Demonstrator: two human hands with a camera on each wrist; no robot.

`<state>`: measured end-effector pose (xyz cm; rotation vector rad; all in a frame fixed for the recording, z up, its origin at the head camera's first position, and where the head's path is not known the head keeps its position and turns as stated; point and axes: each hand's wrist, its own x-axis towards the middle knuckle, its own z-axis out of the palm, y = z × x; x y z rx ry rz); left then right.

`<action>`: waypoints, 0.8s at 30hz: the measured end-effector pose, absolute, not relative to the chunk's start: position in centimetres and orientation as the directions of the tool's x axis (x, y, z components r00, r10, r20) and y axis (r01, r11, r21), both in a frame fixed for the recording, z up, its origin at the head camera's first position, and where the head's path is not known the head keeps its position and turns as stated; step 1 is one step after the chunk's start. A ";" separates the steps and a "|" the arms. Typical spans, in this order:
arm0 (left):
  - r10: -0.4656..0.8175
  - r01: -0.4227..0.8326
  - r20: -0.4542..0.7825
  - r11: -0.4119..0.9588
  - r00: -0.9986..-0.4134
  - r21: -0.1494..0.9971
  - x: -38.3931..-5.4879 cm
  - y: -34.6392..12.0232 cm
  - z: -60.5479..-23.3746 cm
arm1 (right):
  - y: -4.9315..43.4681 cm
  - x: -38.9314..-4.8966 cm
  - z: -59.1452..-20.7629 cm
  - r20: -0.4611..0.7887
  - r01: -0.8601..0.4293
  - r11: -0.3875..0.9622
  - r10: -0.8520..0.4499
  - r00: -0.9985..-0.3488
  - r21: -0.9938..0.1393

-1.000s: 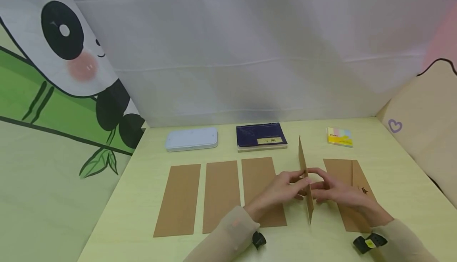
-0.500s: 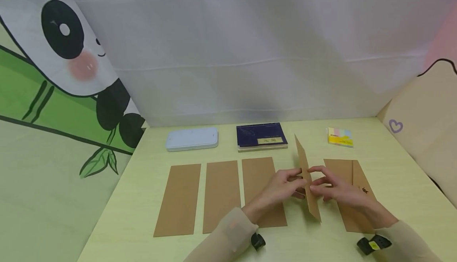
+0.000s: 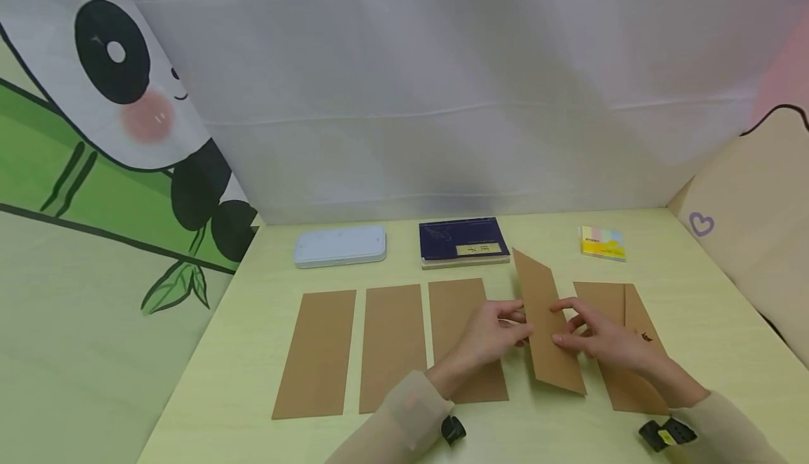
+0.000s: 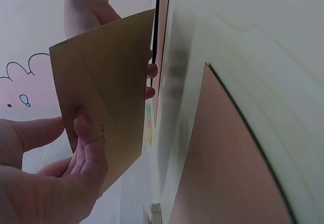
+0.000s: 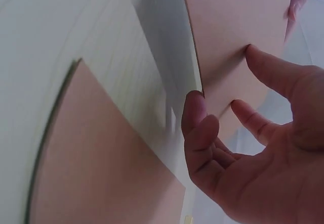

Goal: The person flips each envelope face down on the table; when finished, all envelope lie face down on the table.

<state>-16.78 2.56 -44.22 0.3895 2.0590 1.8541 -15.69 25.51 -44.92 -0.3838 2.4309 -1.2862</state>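
A brown kraft envelope (image 3: pixel 538 292) stands tilted on its long side over the table, its plain face toward the head camera. My left hand (image 3: pixel 485 336) pinches its left long edge, thumb in front and fingers behind. On the other side my right hand (image 3: pixel 609 343) holds it near the right edge, with thumb and index finger on the plain face. The left wrist view shows the envelope's back (image 4: pixel 114 67), with a faint flap line and small print. Beside my right hand lies another envelope (image 3: pixel 597 302), flap side up with a small dark mark, partly under my forearm.
Three more brown envelopes lie flat in a row: one at left (image 3: pixel 314 355), one in the middle (image 3: pixel 393 345), one partly under my left arm (image 3: pixel 456 306). Behind stand a pale blue case (image 3: pixel 340 246), a dark blue book (image 3: pixel 451 237) and sticky notes (image 3: pixel 602 242).
The held envelope has turned from nearly edge-on to showing its plain face, its lower end swinging right and its top leftward. My left hand has shifted slightly left, my right slightly right.
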 end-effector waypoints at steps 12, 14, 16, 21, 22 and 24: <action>0.361 0.013 -0.090 0.272 -0.928 0.962 -16.8 2.4 -45.0 | 25.4 -15.7 -45.5 -0.147 -0.161 0.669 -0.380 -0.913 -0.726; 0.358 0.020 -0.099 0.315 -0.929 0.949 -16.8 2.4 -45.1 | 25.3 -15.6 -45.4 -0.133 -0.189 0.679 -0.392 -0.910 -0.710; 0.363 0.037 -0.099 0.350 -0.927 0.936 -16.8 2.4 -45.3 | 25.2 -15.5 -45.4 -0.125 -0.209 0.683 -0.405 -0.906 -0.700; 0.364 0.074 -0.086 0.405 -0.927 0.911 -17.0 2.3 -45.6 | 24.9 -15.3 -45.1 -0.117 -0.237 0.708 -0.412 -0.904 -0.665; 0.364 0.077 -0.087 0.415 -0.927 0.907 -17.0 2.3 -45.6 | 24.9 -15.3 -45.1 -0.111 -0.242 0.718 -0.407 -0.906 -0.653; 0.363 0.091 -0.086 0.443 -0.928 0.892 -17.0 2.3 -45.7 | 24.8 -15.2 -45.0 -0.096 -0.256 0.731 -0.403 -0.910 -0.633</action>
